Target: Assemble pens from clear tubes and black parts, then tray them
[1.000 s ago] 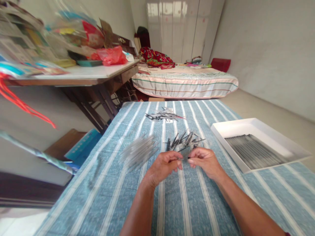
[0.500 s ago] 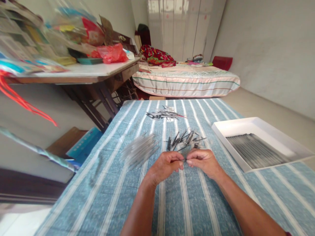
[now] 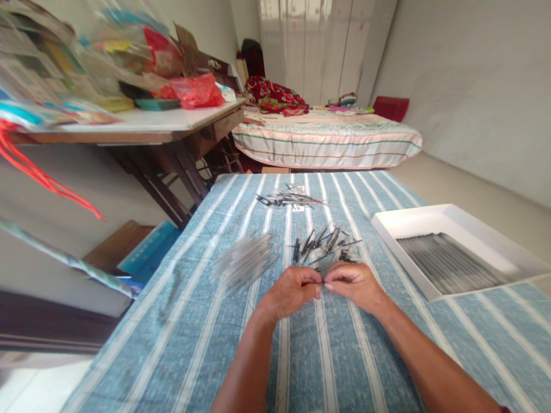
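Because the dark bit (image 3: 323,281) looked tiny, it risked slipping. Left hand (image 3: 297,291) and right hand (image 3: 356,287) both pinched it.

A person's bare left hand (image 3: 293,291) and bare right hand (image 3: 355,287) meet fingertip to fingertip, backs turned upward, each thumb and index finger closed in a tight pinch. Behind the left fingers, the slim left wrist (image 3: 267,312) bends inward above a bare left forearm (image 3: 248,358) rising steeply from below. Opposite, the right wrist (image 3: 383,304) angles toward the same fingertips, its bare right forearm (image 3: 433,353) slanting in from lower right of the fingers, a longer stretch showing.
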The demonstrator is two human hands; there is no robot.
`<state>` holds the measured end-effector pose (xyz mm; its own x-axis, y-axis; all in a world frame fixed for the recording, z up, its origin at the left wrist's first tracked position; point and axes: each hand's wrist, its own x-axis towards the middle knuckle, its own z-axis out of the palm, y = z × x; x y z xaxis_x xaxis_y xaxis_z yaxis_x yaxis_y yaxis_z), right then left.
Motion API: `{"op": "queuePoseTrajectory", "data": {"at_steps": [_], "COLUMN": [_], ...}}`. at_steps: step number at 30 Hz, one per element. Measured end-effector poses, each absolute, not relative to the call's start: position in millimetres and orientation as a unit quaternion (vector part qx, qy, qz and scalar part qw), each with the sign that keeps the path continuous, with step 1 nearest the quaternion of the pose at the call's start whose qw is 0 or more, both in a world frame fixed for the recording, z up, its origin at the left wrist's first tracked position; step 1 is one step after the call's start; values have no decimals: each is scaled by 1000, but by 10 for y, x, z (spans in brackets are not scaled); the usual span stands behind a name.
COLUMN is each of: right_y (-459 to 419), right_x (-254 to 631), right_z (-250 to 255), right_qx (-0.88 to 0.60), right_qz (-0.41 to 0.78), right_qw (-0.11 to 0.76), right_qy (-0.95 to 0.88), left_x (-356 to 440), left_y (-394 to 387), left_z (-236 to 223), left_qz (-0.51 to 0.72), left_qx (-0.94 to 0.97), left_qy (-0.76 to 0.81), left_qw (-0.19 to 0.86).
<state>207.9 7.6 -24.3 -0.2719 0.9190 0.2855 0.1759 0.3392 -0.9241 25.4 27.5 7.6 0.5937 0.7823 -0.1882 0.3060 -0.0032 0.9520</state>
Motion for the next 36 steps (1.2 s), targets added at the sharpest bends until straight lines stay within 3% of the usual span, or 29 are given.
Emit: {"op": "queuePoseTrajectory", "data": {"at_steps": [13, 26, 33, 36], "right_y": [60, 44, 72, 65], "right_x": [2048, 2037, 2062, 2051], "right_z": [-323, -254, -312, -314], "right_qx": [-464, -479, -446, -448], "right_qz": [476, 475, 511, 496], "right_qw": [402, 338, 390, 371], "right_qy": [-629, -656, -623, -645], "left_x": [245, 263, 270, 270], "left_y": [287, 277, 268, 261], "left_z": [30, -46, -13, -6], "left_qz": [206, 240, 249, 250], "left_qx": [696, 636, 648, 645], "left_qy": [422, 397, 408, 407], "left_qw": [543, 616, 593, 596]}}
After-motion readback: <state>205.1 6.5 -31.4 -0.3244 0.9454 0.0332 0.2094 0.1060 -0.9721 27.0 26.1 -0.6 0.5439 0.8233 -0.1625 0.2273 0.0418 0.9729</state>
